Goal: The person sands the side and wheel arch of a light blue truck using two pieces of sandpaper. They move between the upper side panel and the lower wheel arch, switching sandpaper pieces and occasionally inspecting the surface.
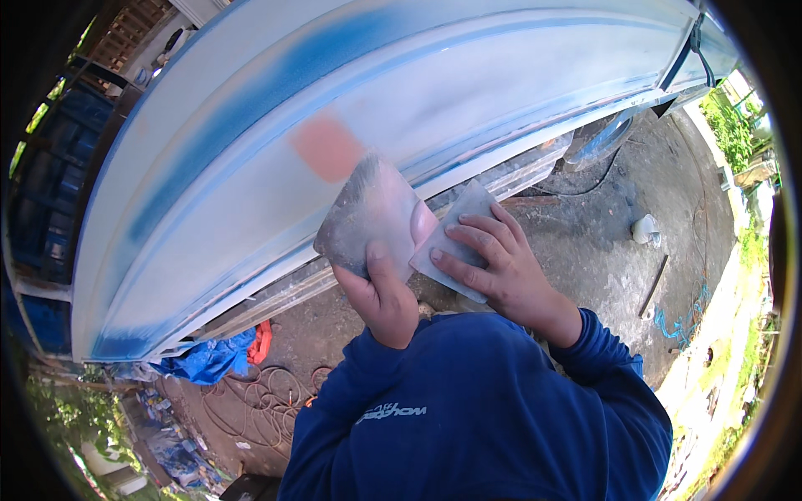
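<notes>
Held in front of my chest is a flat, smudged grey mixing board [361, 204], gripped along its near edge by my left hand [384, 301] with the thumb on top. A mound of pink filler paste [424, 224] lies on the board's right side. My right hand [505, 271] grips a flat, pale grey spreader [469, 203], fingers spread over its face. The spreader's lower left edge meets the board at the paste. Just beyond both hands rises a large curved white and blue vehicle panel [242, 200] with a salmon-coloured patch [326, 148] on it.
A blue tarp [205, 361] and an orange-red cloth [261, 342] lie on the concrete floor at the left, beside coiled hoses [259, 397]. To the right are a white container [645, 230], a thin bar [656, 285] and tangled blue cord [671, 326].
</notes>
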`<state>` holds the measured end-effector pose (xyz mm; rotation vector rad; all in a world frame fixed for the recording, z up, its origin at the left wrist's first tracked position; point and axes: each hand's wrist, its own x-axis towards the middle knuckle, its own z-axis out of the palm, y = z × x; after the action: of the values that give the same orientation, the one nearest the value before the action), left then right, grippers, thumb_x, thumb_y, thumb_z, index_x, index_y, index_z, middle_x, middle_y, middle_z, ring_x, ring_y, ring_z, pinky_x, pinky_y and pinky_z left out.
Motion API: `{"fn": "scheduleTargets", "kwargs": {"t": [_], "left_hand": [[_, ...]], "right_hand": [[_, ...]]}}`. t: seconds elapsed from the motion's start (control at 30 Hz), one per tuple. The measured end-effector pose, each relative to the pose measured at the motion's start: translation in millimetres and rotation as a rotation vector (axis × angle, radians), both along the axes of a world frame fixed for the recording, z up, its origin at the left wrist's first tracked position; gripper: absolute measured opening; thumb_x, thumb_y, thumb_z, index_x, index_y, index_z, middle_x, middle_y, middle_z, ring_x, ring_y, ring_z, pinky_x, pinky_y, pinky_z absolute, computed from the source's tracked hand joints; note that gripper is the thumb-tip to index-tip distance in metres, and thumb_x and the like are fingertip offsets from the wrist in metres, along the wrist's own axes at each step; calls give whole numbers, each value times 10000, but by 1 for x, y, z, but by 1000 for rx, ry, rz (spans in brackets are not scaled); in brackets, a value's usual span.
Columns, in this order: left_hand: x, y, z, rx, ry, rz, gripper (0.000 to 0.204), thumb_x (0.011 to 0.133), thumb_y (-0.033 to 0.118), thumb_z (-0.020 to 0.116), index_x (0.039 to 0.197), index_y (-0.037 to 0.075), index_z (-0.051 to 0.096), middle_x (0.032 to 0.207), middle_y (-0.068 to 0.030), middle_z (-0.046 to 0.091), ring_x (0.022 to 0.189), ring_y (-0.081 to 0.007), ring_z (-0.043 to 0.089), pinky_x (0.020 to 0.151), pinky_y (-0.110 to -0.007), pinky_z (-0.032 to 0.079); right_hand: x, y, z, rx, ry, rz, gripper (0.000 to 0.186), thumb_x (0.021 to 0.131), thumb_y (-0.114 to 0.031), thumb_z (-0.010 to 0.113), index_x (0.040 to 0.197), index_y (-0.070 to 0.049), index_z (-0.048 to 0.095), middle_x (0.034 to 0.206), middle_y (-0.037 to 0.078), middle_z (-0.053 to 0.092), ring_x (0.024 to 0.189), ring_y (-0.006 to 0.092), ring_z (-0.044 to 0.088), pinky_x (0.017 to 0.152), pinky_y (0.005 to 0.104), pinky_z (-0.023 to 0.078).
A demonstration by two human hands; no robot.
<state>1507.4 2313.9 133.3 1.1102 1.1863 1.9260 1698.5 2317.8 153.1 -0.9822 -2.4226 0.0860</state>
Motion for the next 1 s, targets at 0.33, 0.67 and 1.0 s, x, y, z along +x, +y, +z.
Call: {"fn": "scheduleTargets", "kwargs": {"t": [0.33, 0.67, 1.0], "left_hand": [[-58, -3, 14, 65, -182, 105, 582, 1055, 185, 555, 1556, 44, 294, 1508, -152, 446, 1371, -285, 481, 1129, -464, 429], [-108, -48, -23, -99, -182, 157, 584, 1053, 204, 564, 1553, 46, 306, 1501, -148, 458, 1357, -278, 492, 1132, -453, 408], [-111, -63, -22, -55, -198, 171, 602, 1042, 184, 573, 1560, 38, 303, 1493, -149, 463, 1358, -277, 485, 1143, -450, 387]], "right_hand": [[-12, -9, -61, -1454, 1777, 145, 569, 1018, -123, 625, 1539, -99, 399, 1493, 146, 488, 1314, 325, 559, 1108, 500, 460], [-50, -7, -27, -1432, 1893, 444, 725, 1035, -626, 401, 1586, -160, 324, 1568, 155, 409, 1432, 396, 418, 1063, 656, 428], [-131, 73, 7, 339, 286, -370, 498, 815, -363, 757, 1301, -286, 689, 1445, 106, 500, 1356, 397, 418, 1078, 700, 287]]}}
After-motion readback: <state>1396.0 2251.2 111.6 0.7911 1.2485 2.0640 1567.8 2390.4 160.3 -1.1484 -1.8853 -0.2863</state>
